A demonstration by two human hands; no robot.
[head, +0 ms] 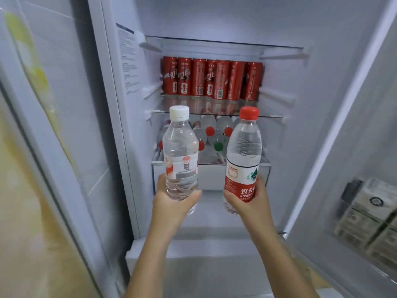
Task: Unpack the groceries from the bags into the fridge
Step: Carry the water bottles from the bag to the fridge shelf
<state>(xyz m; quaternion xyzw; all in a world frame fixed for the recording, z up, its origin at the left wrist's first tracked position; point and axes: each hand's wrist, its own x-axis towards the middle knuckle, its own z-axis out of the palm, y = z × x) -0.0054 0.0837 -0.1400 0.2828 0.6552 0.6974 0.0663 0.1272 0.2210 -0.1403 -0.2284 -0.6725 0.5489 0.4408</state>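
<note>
We see cans (211, 79) lining the middle shelf (214, 114); lying bottles (214, 136) crowd the space beneath, top shelf (223, 43) open.

White-capped bottle (180, 151), red-capped bottle (243, 147), upright before fridge (279, 22)

The left hand (171, 204) and right hand (250, 203) are bare; behind each grip, slim forearms (153, 254) stay bare to the frame's edge.

L hand (175, 202), R hand (250, 204) out fwd, fingers prob. curled.
</note>
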